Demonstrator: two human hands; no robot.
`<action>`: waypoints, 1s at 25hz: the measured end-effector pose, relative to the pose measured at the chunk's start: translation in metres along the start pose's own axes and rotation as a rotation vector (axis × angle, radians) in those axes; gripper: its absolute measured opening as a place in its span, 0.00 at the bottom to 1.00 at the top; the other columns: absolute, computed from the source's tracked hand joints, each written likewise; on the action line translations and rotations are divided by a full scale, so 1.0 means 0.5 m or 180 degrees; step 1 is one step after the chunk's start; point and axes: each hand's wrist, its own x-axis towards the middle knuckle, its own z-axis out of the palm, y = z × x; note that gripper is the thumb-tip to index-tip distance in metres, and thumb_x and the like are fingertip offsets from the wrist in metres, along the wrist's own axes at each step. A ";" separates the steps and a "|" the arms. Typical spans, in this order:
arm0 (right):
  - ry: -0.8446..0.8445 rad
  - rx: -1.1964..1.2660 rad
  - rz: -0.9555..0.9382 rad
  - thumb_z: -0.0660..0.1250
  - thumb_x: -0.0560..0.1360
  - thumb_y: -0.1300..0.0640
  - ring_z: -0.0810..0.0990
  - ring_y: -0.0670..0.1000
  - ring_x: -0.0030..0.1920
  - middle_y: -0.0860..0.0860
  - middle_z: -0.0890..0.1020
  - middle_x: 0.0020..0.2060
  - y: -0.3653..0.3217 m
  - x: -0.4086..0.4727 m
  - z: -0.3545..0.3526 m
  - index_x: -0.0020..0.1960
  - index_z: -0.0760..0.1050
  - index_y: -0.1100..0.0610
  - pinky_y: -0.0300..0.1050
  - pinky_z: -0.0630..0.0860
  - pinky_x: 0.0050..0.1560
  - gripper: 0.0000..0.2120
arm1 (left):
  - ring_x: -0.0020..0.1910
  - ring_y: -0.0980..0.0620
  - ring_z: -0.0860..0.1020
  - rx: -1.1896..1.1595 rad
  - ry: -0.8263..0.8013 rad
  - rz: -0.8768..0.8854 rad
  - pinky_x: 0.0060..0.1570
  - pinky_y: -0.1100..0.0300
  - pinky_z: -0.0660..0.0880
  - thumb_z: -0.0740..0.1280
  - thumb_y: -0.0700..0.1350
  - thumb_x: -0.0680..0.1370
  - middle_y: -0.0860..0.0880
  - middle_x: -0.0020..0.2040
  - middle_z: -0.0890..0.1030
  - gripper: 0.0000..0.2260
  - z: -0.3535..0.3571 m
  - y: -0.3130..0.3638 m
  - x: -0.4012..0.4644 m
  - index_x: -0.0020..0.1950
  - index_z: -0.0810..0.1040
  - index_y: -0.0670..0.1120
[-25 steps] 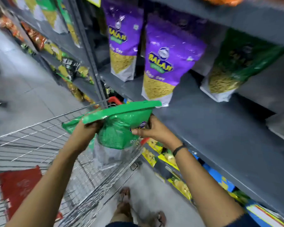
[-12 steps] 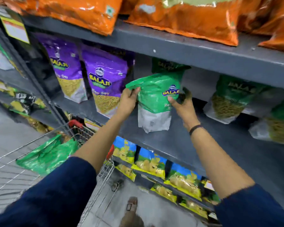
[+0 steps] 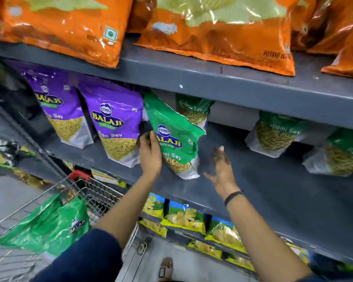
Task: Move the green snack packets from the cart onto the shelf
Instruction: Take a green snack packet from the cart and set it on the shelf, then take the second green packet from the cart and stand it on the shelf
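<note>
A green snack packet [image 3: 174, 137] stands upright on the grey shelf [image 3: 273, 192], just right of the purple packets. My left hand [image 3: 150, 153] rests against its left edge with the fingers on it. My right hand [image 3: 220, 169] hovers open to the packet's right, not touching it. Another green packet [image 3: 193, 109] stands behind it, and two more [image 3: 275, 133] [image 3: 342, 153] stand farther right on the same shelf. In the wire cart [image 3: 102, 198] at lower left lies a further green packet [image 3: 47, 224].
Two purple packets [image 3: 114, 123] stand left of the green one. Orange bags [image 3: 214, 27] fill the shelf above. Yellow and blue packets [image 3: 183, 216] line the shelf below. The cart's red handle [image 3: 79, 175] sits close to the shelf front.
The green packet went from above the cart up to the shelf and now stands on it. My right hand has let go and drawn back to the right.
</note>
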 end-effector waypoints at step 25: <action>-0.0452 -0.0424 0.0066 0.56 0.79 0.63 0.76 0.41 0.25 0.51 0.72 0.32 0.230 -0.124 0.253 0.43 0.71 0.53 0.36 0.70 0.29 0.09 | 0.51 0.43 0.77 0.0483 0.1983 -0.1087 0.56 0.46 0.72 0.58 0.47 0.78 0.38 0.50 0.80 0.12 -0.486 -0.334 -0.034 0.53 0.74 0.40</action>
